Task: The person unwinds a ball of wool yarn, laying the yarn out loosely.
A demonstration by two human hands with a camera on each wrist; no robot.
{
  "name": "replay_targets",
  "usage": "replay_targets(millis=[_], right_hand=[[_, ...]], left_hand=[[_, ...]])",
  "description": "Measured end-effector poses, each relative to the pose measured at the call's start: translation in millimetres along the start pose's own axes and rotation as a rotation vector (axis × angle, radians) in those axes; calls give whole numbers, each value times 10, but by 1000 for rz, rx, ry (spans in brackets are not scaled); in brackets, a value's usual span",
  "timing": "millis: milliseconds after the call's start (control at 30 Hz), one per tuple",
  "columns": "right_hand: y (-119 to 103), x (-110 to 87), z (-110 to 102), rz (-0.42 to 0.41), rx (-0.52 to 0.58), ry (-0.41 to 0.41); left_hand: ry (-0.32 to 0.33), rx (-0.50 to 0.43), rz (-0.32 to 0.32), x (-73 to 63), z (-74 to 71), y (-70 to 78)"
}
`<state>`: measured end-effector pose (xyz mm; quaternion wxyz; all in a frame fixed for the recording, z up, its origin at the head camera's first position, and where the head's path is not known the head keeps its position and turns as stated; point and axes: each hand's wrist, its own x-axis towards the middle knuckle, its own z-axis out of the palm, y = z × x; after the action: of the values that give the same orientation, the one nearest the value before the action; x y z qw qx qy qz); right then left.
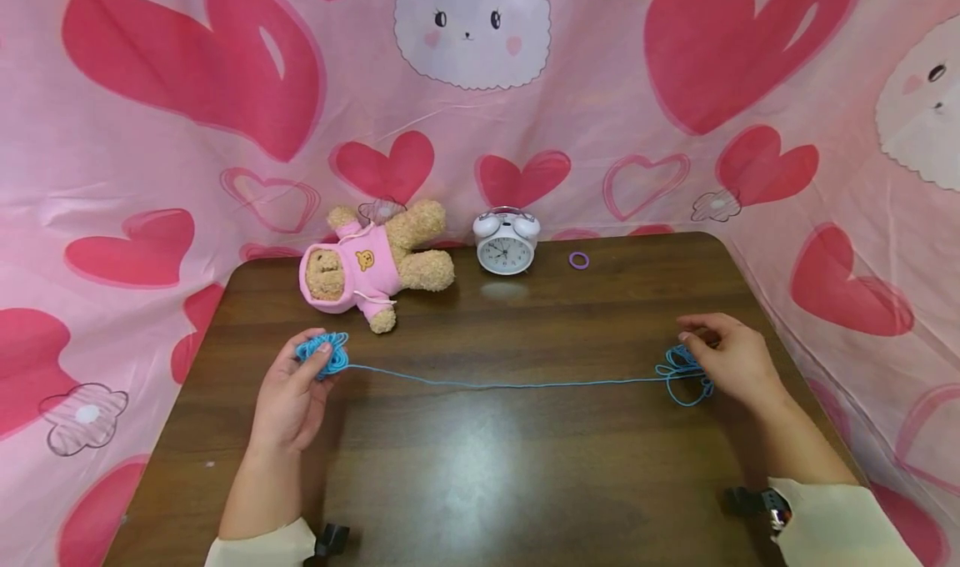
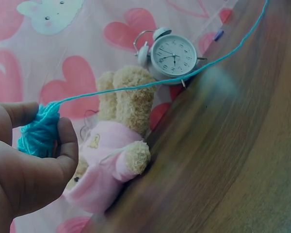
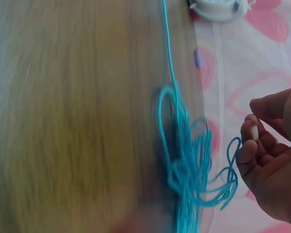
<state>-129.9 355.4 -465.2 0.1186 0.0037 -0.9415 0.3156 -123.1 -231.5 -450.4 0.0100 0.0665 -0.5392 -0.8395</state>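
Observation:
My left hand (image 1: pixel 288 400) pinches a small bundle of light-blue yarn (image 1: pixel 327 355) between thumb and fingers, raised over the table's left side. From this bundle a single blue strand (image 1: pixel 510 385) stretches across to a looser heap of yarn loops (image 1: pixel 681 377) on the right. Close over that heap is my right hand (image 1: pixel 738 363), which hides part of it. In the right wrist view, its fingers (image 3: pixel 248 150) are loosely curled beside the yarn loops (image 3: pixel 186 165), one loop reaching the fingertips. Nothing shows between thumb and forefinger.
A teddy bear in a pink hoodie (image 1: pixel 371 267) lies on its back behind the left hand. Farther right stand a white twin-bell alarm clock (image 1: pixel 506 246) and a purple ring (image 1: pixel 578 260). Pink heart-patterned cloth (image 1: pixel 585 117) surrounds the brown wooden table (image 1: pixel 480 467).

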Motion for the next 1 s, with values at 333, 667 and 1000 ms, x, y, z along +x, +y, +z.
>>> replay_targets(millis=[333, 667, 1000], right_hand=[[-308, 118, 325, -50, 52, -61], [-564, 191, 638, -82, 116, -128], [-845, 241, 936, -148, 180, -167]], left_hand=[[-1, 10, -24, -8, 56, 10], [-14, 22, -14, 7, 91, 9], [-25, 20, -10, 13, 144, 17]])
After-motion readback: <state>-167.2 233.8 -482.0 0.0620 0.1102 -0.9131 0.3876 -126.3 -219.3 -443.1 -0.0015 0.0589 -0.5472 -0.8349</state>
